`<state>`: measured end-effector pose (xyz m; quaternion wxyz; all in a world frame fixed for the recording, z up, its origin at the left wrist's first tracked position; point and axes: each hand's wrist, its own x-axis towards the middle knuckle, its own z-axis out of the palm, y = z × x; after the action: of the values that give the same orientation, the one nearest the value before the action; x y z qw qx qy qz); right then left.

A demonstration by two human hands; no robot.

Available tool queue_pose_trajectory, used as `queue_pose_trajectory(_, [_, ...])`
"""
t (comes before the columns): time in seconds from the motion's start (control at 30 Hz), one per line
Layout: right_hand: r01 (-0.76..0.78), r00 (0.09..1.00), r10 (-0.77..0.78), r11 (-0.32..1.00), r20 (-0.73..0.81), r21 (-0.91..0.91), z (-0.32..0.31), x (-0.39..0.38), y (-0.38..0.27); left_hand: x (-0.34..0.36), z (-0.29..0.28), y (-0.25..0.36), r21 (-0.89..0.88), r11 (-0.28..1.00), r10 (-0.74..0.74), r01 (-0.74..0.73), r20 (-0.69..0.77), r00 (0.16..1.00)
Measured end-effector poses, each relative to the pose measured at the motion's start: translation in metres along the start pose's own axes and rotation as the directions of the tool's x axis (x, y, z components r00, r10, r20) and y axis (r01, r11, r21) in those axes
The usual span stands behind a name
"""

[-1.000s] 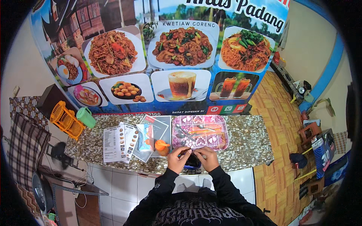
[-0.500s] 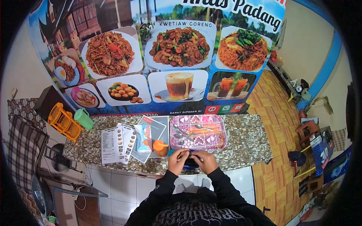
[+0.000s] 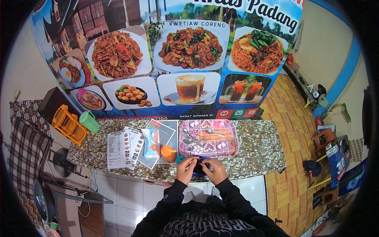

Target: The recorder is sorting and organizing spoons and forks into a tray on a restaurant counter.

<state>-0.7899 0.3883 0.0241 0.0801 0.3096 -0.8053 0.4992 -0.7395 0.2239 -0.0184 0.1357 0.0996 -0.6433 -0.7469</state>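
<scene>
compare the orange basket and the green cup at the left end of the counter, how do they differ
The orange basket is an open lattice with slatted sides; the green cup has solid, closed walls. The basket is boxy and clearly the larger; the cup is round and smaller. The basket sits at the counter's far left corner, while the cup stands just to its right, against it or nearly so. Both look like plastic, and both are far from the left hand and right hand.

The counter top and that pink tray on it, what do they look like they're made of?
The counter top looks like speckled stone or terrazzo, smooth, judging by its pebbly pattern. The pink tray seems to be moulded plastic with a printed pattern and a raised rim; metal spoons shine on it.
</scene>
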Motion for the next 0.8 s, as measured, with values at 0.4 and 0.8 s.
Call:
queue_pose_trajectory(0.4, [0.054,0.986,-0.042,0.996,0.159,-0.066,0.007,-0.01,0.023,-0.012,-0.004,-0.023,0.312,0.943,0.148,-0.119,-0.069,0.987])
queue_pose_trajectory(0.8, [0.219,0.922,-0.037,0.871,0.386,-0.439,0.022,-0.033,0.045,-0.021,-0.005,-0.008,0.767,0.457,0.394,-0.449,0.278,0.876])
